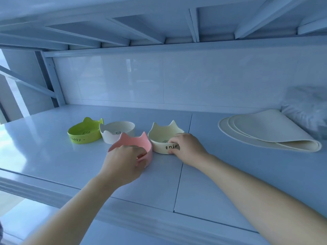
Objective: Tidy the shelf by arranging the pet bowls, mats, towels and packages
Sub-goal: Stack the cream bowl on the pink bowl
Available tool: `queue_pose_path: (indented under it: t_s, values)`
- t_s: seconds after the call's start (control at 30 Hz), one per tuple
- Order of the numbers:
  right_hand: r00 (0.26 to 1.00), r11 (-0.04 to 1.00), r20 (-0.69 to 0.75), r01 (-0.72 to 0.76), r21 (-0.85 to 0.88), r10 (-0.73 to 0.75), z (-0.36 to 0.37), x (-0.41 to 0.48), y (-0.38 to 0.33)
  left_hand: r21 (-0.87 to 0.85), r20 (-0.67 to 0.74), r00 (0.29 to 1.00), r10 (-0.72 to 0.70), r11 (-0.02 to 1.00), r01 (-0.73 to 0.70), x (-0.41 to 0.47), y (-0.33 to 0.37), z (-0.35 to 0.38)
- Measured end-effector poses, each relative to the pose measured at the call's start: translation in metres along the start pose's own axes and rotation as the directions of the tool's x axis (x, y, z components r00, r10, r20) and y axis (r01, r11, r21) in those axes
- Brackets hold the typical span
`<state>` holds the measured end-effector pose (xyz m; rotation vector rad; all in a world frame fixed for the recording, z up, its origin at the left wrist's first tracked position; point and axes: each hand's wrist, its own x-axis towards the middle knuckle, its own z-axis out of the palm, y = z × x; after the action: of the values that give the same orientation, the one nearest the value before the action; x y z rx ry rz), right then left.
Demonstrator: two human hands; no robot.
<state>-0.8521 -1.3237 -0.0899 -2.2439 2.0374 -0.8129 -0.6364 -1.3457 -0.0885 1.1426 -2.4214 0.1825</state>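
Head view: glossy white shelf (230,174), pale tiled wall (159,80) behind. My left hand (122,161) grips the pink bowl (134,141), my right hand (187,147) grips the cream bowl (157,145) just beside it. Green bowl (83,133) and white bowl (116,129) sit back-left; stacked mats (265,131) and a fluffy towel (306,106) lie far right.

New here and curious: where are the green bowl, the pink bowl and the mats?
green bowl (88,139), head view, front wall near the lettering
pink bowl (134,141), head view, eared back wall
mats (265,128), head view, top mat's flat surface

Glossy white tiled wall (177,80) behind
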Motion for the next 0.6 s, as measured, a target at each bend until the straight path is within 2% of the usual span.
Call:
queue_pose_path:
  t_s: [0.2, 0.43, 0.6]
  values:
    - [0.996, 1.0, -0.087, -0.022, -0.012, 0.021, -0.037, -0.032, 0.035, -0.084, -0.108, 0.993, 0.037, 0.995, -0.046, 0.013, 0.044, 0.013]
    - [0.985, 0.993, -0.166, -0.065, -0.1, 0.047, -0.099, -0.102, 0.105, -0.164, -0.179, 0.972, 0.153, 0.969, -0.183, 0.04, 0.141, 0.029]
    - [0.97, 0.994, -0.233, -0.088, -0.062, 0.071, -0.148, -0.158, 0.162, -0.193, -0.217, 0.941, 0.26, 0.933, -0.303, 0.064, 0.219, 0.039]
